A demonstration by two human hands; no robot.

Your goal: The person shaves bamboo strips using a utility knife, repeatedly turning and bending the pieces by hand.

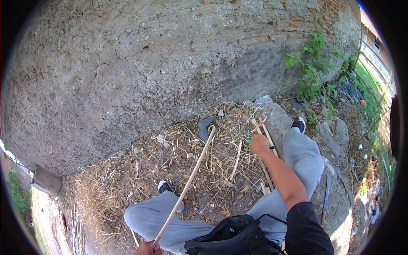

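Pale strips (267, 134) near the wall (140, 72) are looking done; left hand (148, 248) is gripping a seemingly unfinished stick (187, 187), right hand (260, 145) a green object (271, 147)

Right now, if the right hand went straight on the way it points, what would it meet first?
Probably the dry stalks littering the ground, short of the rough wall; how high the right hand is above them is hard to judge.
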